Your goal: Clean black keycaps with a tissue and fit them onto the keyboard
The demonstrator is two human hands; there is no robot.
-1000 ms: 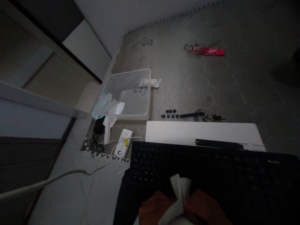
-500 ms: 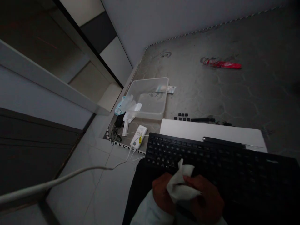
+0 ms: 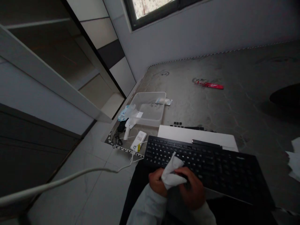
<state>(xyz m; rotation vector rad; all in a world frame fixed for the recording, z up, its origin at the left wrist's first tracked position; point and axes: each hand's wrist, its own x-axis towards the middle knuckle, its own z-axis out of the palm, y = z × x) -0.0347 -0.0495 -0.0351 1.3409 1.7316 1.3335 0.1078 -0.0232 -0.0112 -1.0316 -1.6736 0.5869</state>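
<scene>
fingers still pinch the white tissue, now over the keyboard.

The scene was dim and underexposed. The only visible light source was a window at the top edge, blown out to a pale patch, and it threw soft grey light down the wall below it. The mattress caught a flat, weak sheen without hard shadows. The black keyboard lost most key detail in the gloom, while the white cloth stood out as the brightest nearby surface. Straight lines bowed strongly toward the frame edges from wide-angle distortion. The white cable at lower left was soft and smeared.
</scene>
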